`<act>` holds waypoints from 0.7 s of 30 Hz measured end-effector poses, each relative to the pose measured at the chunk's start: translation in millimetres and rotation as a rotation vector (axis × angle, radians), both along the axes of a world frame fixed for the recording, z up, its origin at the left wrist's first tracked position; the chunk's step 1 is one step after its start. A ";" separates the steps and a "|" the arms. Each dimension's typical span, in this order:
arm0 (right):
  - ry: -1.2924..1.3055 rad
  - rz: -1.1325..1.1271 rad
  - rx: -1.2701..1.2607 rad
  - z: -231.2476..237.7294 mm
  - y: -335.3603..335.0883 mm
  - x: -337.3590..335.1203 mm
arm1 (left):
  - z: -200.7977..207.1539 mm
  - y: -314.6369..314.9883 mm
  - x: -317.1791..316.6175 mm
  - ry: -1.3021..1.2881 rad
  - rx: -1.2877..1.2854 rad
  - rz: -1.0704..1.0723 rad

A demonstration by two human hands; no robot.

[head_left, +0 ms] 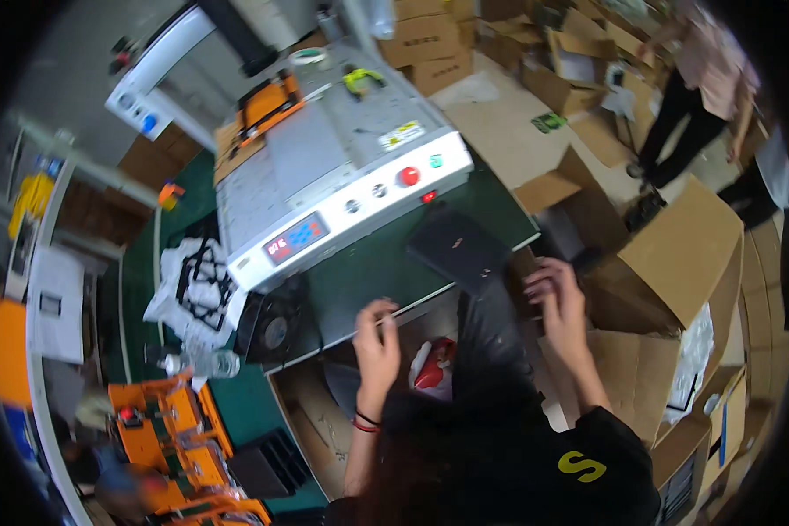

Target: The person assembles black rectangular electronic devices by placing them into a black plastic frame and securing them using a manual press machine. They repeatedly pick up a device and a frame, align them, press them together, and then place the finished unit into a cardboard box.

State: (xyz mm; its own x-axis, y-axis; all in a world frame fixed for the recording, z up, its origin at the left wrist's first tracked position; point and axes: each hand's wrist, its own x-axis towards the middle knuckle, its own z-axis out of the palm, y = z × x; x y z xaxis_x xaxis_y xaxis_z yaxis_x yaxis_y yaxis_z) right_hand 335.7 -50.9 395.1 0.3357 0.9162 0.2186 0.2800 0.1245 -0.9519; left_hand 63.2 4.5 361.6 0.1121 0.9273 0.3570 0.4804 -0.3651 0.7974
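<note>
My left hand (378, 349) hovers by the front edge of the green table (351, 289), thumb and fingers loosely bent and apart, with nothing in it. My right hand (557, 298) is raised beside an upright flap of the open cardboard box (675, 263). Its fingers are half curled and spread, and I see nothing held; whether a fingertip touches the flap is unclear. Between the hands, a flat black panel-like piece (456, 245) lies on the table by its front edge. Farther back stands a white bench machine (351, 210) with a red button, knobs and a lit display.
An orange fixture (267, 107) and yellow-green pliers (362, 81) rest on the machine. A black fan (274, 329), a clear bottle (215, 362) and black frames on white plastic (203, 285) sit left. Orange fixtures (171, 430) crowd the lower left. Another person (706, 74) stands back right among cartons.
</note>
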 end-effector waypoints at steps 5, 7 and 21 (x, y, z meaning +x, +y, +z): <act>-0.528 -0.668 0.253 37.4 -69.3 112.3 | -18.8 79.9 12.6 -0.282 -0.021 -0.066; -0.588 -0.830 0.214 49.3 -95.4 155.2 | -39.3 95.3 11.0 -0.409 -0.113 0.032; -1.194 -0.668 -1.029 -151.4 -188.7 331.7 | -57.1 101.8 0.4 -0.131 0.022 -0.010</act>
State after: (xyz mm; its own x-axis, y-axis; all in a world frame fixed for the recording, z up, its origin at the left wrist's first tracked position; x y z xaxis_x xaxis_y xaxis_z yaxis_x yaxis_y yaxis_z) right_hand 667.4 -239.6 243.7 0.7908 0.6083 0.0677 0.5863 -0.7847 0.2010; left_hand 63.6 106.3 304.5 0.0723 0.9181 0.3897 0.3690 -0.3876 0.8447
